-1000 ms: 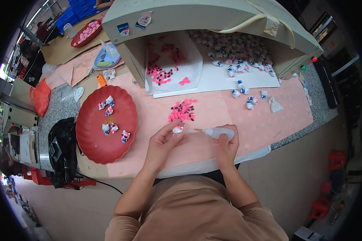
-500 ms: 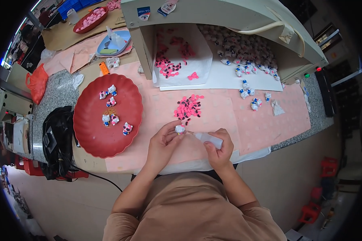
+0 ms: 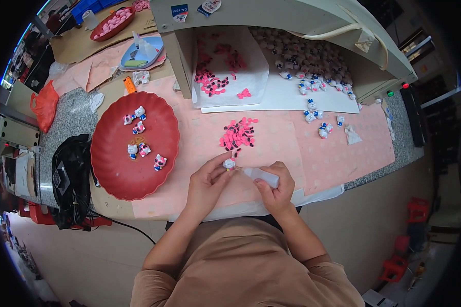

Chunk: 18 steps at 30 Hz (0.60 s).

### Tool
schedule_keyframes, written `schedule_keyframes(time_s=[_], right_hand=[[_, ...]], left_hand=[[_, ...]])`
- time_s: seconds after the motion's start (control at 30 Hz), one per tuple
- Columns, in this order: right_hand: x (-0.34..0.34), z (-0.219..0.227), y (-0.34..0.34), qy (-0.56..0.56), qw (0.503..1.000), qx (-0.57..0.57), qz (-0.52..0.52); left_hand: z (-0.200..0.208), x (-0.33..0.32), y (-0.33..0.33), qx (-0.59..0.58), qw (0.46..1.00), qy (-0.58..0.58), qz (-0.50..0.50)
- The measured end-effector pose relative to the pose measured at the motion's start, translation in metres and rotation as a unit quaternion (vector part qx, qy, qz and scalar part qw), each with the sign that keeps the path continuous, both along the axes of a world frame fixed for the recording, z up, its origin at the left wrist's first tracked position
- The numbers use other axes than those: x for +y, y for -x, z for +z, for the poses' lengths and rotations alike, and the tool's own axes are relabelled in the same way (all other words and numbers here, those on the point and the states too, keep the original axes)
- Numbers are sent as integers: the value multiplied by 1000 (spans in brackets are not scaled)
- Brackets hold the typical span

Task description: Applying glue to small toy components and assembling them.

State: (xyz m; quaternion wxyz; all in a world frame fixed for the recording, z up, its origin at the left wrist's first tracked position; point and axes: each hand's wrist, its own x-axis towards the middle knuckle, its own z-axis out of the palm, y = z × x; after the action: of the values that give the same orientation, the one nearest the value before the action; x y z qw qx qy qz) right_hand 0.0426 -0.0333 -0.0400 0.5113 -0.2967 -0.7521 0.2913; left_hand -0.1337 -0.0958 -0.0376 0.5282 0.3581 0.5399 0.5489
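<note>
Pinched in the fingertips of my left hand (image 3: 208, 179) is a small white cat figurine (image 3: 229, 163). My right hand (image 3: 280, 190) is wrapped round a translucent squeeze bottle (image 3: 262, 176), its thin tip pointing left at the figurine; whether the tip touches it I cannot tell. Just beyond my hands lies a pile of small pink and black pieces (image 3: 238, 134) on the pink cover sheet (image 3: 276, 135). To the left, a red scalloped tray (image 3: 123, 183) holds several white, pink and blue figurines (image 3: 160, 161).
A grey hooded cabinet (image 3: 292, 15) stands at the back, with many figurines (image 3: 312, 61) and a white sheet of pink pieces (image 3: 241, 84) under it. Several figurines (image 3: 323, 130) sit at right. A blue plate (image 3: 153, 56) with bottles and a black bag (image 3: 71, 179) are at left.
My right hand and the bottle have shifted slightly left, bringing the tip toward the figurine. The left hand keeps its hold. The whole view has moved a little.
</note>
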Motion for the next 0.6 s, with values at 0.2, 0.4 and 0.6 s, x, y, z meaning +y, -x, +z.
schedule_keyframes(time_s=[0.2, 0.4, 0.6], right_hand=[[-1, -2, -3, 11, 1000, 1, 8], [0, -1, -2, 15, 1000, 14, -4], [0, -3, -4, 28, 999, 35, 2]], left_hand=[[2, 0, 1, -22, 1000, 2, 9], [4, 1, 1, -18, 1000, -1, 16], [1, 1, 4, -50, 998, -3, 26]])
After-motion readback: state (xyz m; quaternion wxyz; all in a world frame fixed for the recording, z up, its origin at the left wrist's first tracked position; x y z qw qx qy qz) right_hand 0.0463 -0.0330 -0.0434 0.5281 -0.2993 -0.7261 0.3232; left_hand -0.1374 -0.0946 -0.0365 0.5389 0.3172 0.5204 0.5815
